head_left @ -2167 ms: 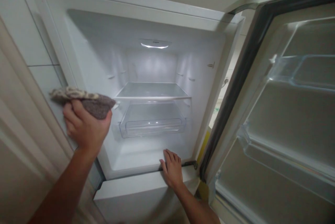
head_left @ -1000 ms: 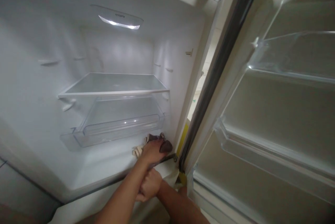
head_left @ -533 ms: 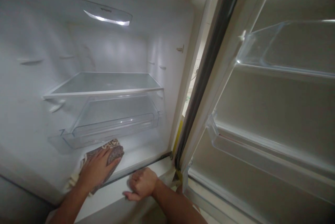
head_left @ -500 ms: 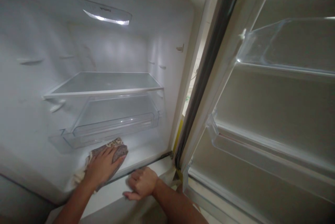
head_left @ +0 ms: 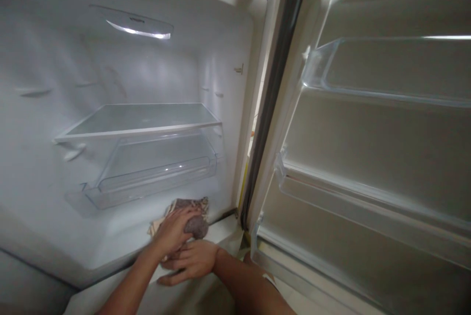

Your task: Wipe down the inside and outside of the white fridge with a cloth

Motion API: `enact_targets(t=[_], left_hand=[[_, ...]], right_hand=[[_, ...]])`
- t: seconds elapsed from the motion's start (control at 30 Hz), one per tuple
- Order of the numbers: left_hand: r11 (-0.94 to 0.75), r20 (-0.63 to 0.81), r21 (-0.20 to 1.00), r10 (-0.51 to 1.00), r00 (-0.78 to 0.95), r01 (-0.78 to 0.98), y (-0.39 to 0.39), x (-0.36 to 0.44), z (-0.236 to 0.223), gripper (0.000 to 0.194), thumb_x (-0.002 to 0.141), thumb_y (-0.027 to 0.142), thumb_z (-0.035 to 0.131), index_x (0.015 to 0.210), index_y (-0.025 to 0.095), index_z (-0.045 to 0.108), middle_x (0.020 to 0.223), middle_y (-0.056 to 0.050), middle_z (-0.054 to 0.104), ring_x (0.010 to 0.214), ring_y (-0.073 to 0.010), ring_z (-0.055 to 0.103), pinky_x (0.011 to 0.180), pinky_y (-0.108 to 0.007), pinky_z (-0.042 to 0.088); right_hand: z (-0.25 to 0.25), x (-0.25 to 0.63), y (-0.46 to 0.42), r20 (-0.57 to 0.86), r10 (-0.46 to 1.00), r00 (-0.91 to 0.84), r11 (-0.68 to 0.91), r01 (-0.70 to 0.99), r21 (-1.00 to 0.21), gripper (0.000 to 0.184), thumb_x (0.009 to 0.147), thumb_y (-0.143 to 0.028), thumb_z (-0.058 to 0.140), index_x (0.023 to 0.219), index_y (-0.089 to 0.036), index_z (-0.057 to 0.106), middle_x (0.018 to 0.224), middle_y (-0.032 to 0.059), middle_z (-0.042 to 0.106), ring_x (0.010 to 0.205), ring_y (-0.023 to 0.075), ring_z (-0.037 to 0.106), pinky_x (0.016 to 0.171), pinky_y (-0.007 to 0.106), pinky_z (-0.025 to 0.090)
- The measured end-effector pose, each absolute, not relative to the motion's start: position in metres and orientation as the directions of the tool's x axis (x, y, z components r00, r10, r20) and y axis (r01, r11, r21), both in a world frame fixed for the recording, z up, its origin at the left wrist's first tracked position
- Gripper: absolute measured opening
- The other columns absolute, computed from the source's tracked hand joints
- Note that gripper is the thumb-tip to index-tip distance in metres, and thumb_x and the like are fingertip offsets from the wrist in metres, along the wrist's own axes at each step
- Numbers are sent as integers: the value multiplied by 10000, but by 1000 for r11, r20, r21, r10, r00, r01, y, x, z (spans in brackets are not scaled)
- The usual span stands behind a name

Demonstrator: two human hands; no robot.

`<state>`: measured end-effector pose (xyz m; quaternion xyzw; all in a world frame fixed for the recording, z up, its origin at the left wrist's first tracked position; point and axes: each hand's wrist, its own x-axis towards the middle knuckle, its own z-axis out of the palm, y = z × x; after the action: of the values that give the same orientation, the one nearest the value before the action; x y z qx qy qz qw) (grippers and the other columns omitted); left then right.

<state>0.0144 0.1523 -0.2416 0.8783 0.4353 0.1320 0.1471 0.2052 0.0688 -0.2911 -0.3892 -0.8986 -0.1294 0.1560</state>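
A patterned brown and cream cloth (head_left: pixel 198 227) lies bunched on the floor of an open fridge, near its front lip. My left hand (head_left: pixel 172 233) presses down on it, with fingers curled over the fabric. Just in front, my right hand (head_left: pixel 198 258) reaches leftward at the lip with its fingers stretched and somewhat apart. Its fingertips are close to the lower end of the cloth; whether they touch it I cannot tell.
Above my hands, a clear plastic drawer (head_left: pixel 154 177) hangs under a glass shelf (head_left: pixel 147 118). On the right the fridge door (head_left: pixel 368 138) stands open, with clear door bins (head_left: pixel 368 207). A lit lamp (head_left: pixel 138 29) is at the top inside.
My left hand has slid the cloth to the right along the fridge floor. My right hand has opened from a loose curl and now lies close to my left. The view has shifted slightly.
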Motion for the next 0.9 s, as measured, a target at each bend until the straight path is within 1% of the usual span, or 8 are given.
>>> enact_targets(t=[0.2,0.33,0.43,0.53,0.63,0.73,0.83,0.9], left_hand=[[-410,269,172,894,357,896,114,-127,-287,659,857,253,668,1510,336,629,1607,-60,601,1501,-332,534,1287,-560,372],[-355,344,87,888,306,931,98,-98,-284,662,954,530,648,1559,269,582,1604,-144,592,1486,-399,521,1273,-618,351],[-497,320,148,842,434,855,106,-4,-270,587,1032,435,562,1597,281,529,1611,-124,591,1492,-361,523,1250,-570,391],[-584,306,198,800,516,787,122,98,-260,691,945,237,643,1617,234,482,1625,-134,574,1514,-333,510,1252,-516,400],[-586,330,225,797,505,778,130,152,-259,740,893,170,641,1611,180,464,1572,-163,617,1439,-322,586,1227,-508,429],[-594,347,240,791,504,768,126,134,-262,676,891,154,621,1559,216,537,1525,-128,662,1385,-303,627,1209,-496,452],[-562,362,245,809,463,790,116,61,-273,595,911,175,604,1498,273,613,1514,-88,679,1372,-296,636,1204,-494,459],[-494,383,245,840,385,834,109,-3,-286,546,940,237,581,1480,299,635,1521,-63,680,1384,-293,631,1210,-490,454]], right_hand=[[-342,273,-32,376,844,-384,457,880,-128,540,867,-294,692,1396,-406,681,1520,57,646,1384,314,600,1164,470,495],[-392,344,-87,264,921,-287,352,903,-247,634,827,-173,640,1389,-463,685,1404,33,726,1231,285,704,1039,427,579],[-420,380,-107,320,943,-89,180,947,-268,587,874,-185,633,1384,-469,695,1330,50,760,1159,304,742,959,438,615],[-430,377,-102,358,926,-121,221,942,-252,560,829,-178,678,1332,-424,714,1304,51,767,1178,318,735,1001,450,610],[-427,349,-80,376,916,-137,248,932,-264,558,802,-198,709,1328,-383,696,1336,57,752,1219,333,718,1019,457,613],[-413,320,-61,443,883,-153,302,908,-289,564,856,-207,679,1394,-372,644,1363,56,738,1233,312,719,1011,420,631],[-382,289,-41,492,856,-160,350,880,-322,556,924,-185,616,1460,-332,593,1380,68,723,1227,265,722,1035,372,629],[-346,268,-20,498,853,-157,354,875,-331,596,974,-184,573,1555,-303,522,1479,89,666,1316,251,677,1114,379,594]])
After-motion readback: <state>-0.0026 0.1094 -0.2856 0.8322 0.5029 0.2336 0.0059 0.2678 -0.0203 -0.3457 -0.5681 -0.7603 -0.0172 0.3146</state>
